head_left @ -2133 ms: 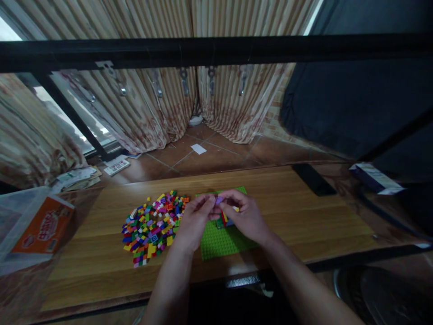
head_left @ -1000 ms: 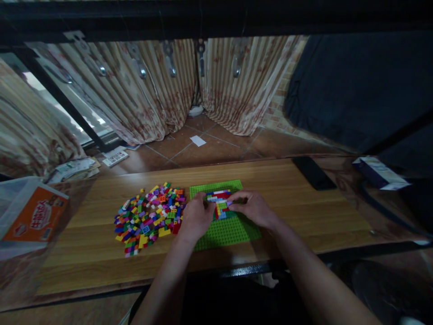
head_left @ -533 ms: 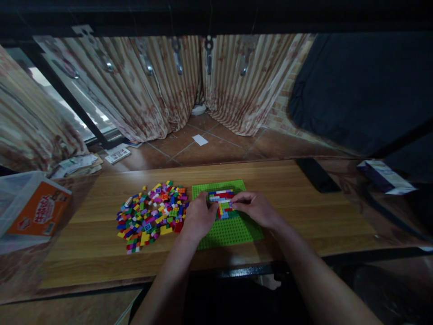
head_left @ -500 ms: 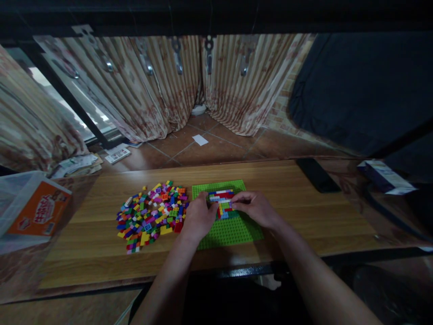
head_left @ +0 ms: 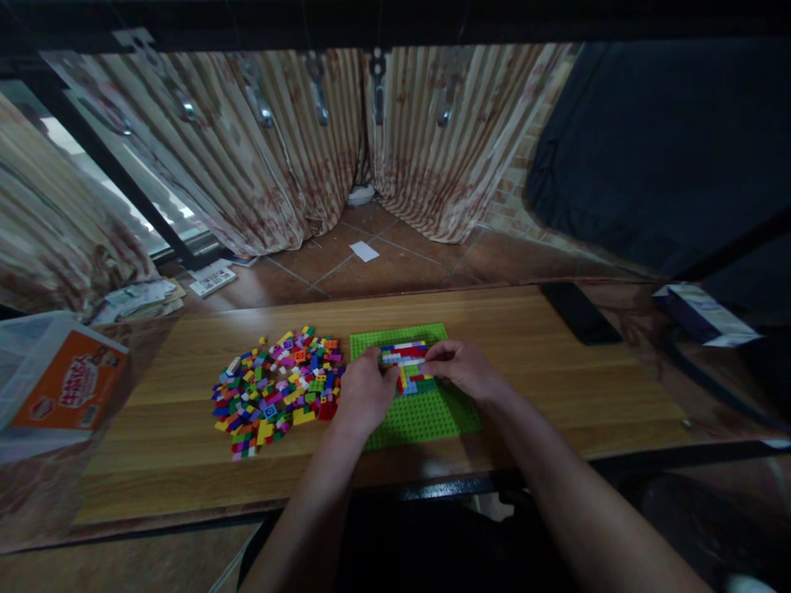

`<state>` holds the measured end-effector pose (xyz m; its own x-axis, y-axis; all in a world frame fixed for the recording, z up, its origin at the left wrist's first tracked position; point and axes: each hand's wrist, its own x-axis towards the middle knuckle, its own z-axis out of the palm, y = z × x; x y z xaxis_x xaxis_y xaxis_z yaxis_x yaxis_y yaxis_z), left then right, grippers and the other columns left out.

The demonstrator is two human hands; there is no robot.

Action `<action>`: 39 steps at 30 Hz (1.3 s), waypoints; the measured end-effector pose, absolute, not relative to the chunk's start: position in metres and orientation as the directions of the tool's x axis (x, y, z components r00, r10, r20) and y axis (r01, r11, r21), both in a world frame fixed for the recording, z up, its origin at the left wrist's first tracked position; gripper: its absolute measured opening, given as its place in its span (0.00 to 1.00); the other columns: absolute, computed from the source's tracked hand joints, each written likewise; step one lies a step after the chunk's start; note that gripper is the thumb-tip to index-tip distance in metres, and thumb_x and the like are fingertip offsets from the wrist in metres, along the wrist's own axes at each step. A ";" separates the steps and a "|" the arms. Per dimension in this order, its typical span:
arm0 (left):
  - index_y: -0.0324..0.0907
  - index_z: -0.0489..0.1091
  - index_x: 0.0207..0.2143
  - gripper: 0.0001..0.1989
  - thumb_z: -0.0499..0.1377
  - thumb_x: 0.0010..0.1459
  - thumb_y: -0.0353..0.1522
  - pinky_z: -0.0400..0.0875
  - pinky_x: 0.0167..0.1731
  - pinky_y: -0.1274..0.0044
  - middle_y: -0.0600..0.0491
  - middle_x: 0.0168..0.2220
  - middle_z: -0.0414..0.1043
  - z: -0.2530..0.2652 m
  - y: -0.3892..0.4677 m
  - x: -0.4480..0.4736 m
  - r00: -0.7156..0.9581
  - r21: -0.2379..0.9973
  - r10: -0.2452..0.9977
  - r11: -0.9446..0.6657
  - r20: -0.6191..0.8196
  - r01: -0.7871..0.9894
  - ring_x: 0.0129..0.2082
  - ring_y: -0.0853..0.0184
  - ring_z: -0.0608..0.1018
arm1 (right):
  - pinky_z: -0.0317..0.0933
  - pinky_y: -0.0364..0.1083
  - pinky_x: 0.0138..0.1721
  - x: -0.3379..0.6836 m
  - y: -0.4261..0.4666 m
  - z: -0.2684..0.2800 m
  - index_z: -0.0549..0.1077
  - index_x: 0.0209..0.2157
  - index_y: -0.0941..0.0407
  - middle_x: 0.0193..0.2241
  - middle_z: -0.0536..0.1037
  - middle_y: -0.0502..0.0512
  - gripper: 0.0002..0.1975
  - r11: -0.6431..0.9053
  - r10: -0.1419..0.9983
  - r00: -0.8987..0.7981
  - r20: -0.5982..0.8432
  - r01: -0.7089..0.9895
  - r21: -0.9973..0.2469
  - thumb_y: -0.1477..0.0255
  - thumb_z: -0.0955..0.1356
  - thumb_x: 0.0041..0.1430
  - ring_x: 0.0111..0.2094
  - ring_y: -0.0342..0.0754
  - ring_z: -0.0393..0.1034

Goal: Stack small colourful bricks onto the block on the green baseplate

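A low, flat build of colourful toy bricks (head_left: 406, 352) sits on a green studded baseplate (head_left: 426, 422). My left hand (head_left: 364, 391) lies over the baseplate's left side, thumb and index finger apart, the thumb tip touching the build's left edge. Its other fingers are mostly hidden. At the build's right edge, my right hand (head_left: 466, 368) has thumb and forefinger pinched together on a small toy brick, largely covered by the fingertips. A wide pile of loose toy bricks (head_left: 290, 397) spreads just left of my left hand.
The wooden table (head_left: 203, 486) carries a black phone (head_left: 581, 313) at the right rear. Left of it stands a clear plastic box with an orange label (head_left: 67, 379). A carton (head_left: 704, 315) lies beyond the right end. Striped curtains (head_left: 265, 165) hang behind.
The view has tilted slightly, so the scene sits a little higher. My right fingers have shifted slightly at the build's right edge; my left hand keeps its place.
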<state>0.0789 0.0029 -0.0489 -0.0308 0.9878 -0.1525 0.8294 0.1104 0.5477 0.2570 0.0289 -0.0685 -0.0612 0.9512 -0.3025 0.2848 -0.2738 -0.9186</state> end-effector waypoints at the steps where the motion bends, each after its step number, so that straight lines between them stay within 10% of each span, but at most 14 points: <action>1: 0.38 0.70 0.41 0.11 0.56 0.58 0.34 0.65 0.33 0.75 0.46 0.33 0.77 -0.048 0.003 0.079 -0.035 0.550 0.988 0.115 -0.153 0.827 0.33 0.61 0.77 | 0.54 0.42 0.22 0.256 0.030 -0.069 0.73 0.23 0.57 0.15 0.69 0.45 0.11 -0.282 0.950 -0.054 -0.309 0.286 -0.916 0.69 0.74 0.34 0.18 0.40 0.59; 14: 0.39 0.72 0.35 0.10 0.55 0.58 0.35 0.62 0.27 0.77 0.50 0.27 0.74 -0.049 0.005 0.071 0.036 0.598 0.991 0.051 -0.132 0.800 0.27 0.66 0.74 | 0.55 0.40 0.20 0.266 0.030 -0.066 0.72 0.23 0.57 0.17 0.70 0.45 0.17 -0.325 0.933 -0.144 -0.331 0.066 -0.944 0.61 0.76 0.35 0.18 0.38 0.59; 22: 0.39 0.73 0.41 0.12 0.52 0.59 0.30 0.68 0.39 0.75 0.45 0.37 0.78 -0.044 0.005 0.071 -0.041 0.622 0.992 0.107 -0.119 0.776 0.38 0.62 0.78 | 0.54 0.40 0.20 0.272 0.038 -0.058 0.69 0.20 0.56 0.18 0.69 0.47 0.21 -0.162 0.973 0.154 -0.170 -0.064 -0.985 0.54 0.75 0.35 0.18 0.38 0.57; 39: 0.40 0.70 0.30 0.07 0.54 0.56 0.32 0.65 0.28 0.80 0.55 0.25 0.70 -0.031 0.013 0.027 -0.547 0.960 0.790 -0.219 0.278 0.173 0.27 0.71 0.71 | 0.61 0.46 0.34 0.195 0.005 -0.055 0.74 0.31 0.54 0.29 0.78 0.53 0.10 0.227 0.972 -0.153 0.175 0.461 -0.858 0.64 0.65 0.58 0.31 0.49 0.71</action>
